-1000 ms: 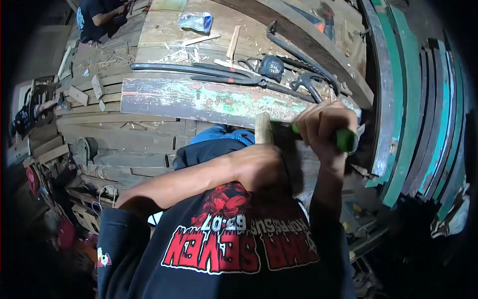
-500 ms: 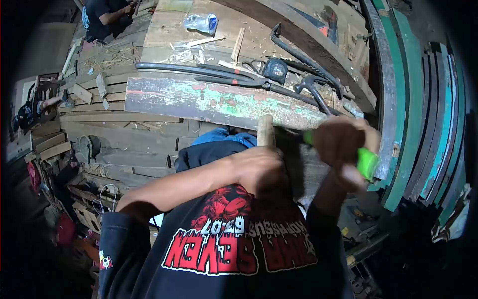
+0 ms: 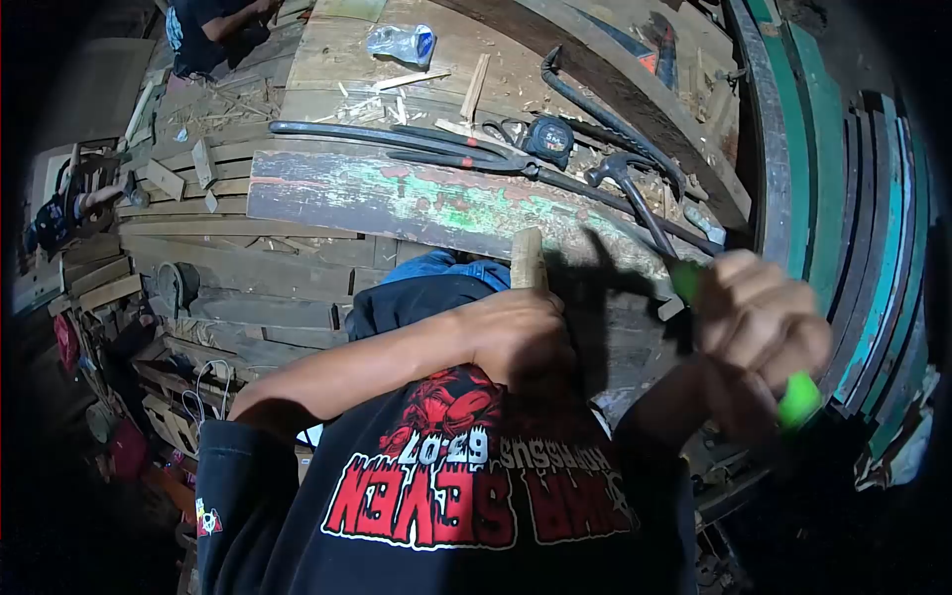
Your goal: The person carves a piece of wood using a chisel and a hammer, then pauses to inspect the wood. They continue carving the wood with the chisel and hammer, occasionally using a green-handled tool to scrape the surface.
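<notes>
My left hand (image 3: 521,332) is closed around a short piece of wood (image 3: 530,260), whose pale upper end stands above the fist. My right hand (image 3: 762,322) is closed on a tool with a bright green handle (image 3: 799,400), held off to the right; its working end is not clear. Dark shadows fall across the boards between the hands. Beyond them lies a worn plank (image 3: 416,198) with flaking green and white paint. A claw hammer (image 3: 627,183) lies near its right end.
Long-handled pincers (image 3: 476,159), a tape measure (image 3: 548,141), a pry bar (image 3: 615,114) and a crumpled plastic cup (image 3: 401,46) lie on the bench. Green boards (image 3: 818,198) stand at the right. Another person (image 3: 213,35) is at the upper left.
My right hand has moved right and slightly down with the green-handled tool, away from the piece of wood. My left hand stays in place.
</notes>
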The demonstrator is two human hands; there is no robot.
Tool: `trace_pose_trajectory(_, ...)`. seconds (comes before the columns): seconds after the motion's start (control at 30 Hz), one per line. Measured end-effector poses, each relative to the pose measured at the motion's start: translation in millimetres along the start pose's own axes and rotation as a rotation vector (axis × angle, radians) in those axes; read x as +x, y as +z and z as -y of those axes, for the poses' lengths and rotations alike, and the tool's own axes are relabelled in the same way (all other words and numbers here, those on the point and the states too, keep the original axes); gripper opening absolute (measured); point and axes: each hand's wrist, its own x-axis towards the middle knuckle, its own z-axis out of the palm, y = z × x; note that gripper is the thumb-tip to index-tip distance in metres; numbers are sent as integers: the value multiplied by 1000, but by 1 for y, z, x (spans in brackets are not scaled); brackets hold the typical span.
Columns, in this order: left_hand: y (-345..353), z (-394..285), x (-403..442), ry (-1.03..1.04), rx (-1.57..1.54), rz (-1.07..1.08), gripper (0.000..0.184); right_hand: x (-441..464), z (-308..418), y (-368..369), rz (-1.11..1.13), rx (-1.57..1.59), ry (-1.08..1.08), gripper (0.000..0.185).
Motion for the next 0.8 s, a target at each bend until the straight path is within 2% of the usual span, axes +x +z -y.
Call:
trace_pose_trajectory(0.07, 0, -1, 0, 6, -15, 2, 34, 3, 26, -9, 40, 6, -59, 29)
trace_pose_trajectory(0.17, -6, -2, 3, 8, -59, -37, 31, 6, 32, 8, -115, 109, -46, 26)
trace_pose_trajectory(0.23, -14, -3, 3, -12, -66, -28, 28, -2, 19, 12, -214, 119, 42, 28)
trace_pose_trajectory(0.3, -19, -4, -4, 26, -67, -171, 27, -20, 3, 20, -396, 156, 121, 20)
trace_pose_trajectory(0.33, -26, -7, -8, 46, -67, -241, 27, -26, -4, 32, -570, 137, 123, 19)
trace_pose_trajectory(0.37, -34, -10, -11, 95, -3, -245, 26, -32, -6, 32, -654, 105, 164, 20)
trace_pose_trajectory(0.63, -43, -21, -16, 103, 74, -434, 33, -47, -9, 19, -991, -109, 394, 27)
trace_pose_trajectory(0.73, -46, -25, -19, 53, 72, -508, 36, -48, -15, 31, -1064, -182, 392, 29)
trace_pose_trajectory(0.8, -48, -27, -17, 62, 81, -472, 36, -41, -19, 44, -1119, -220, 361, 28)
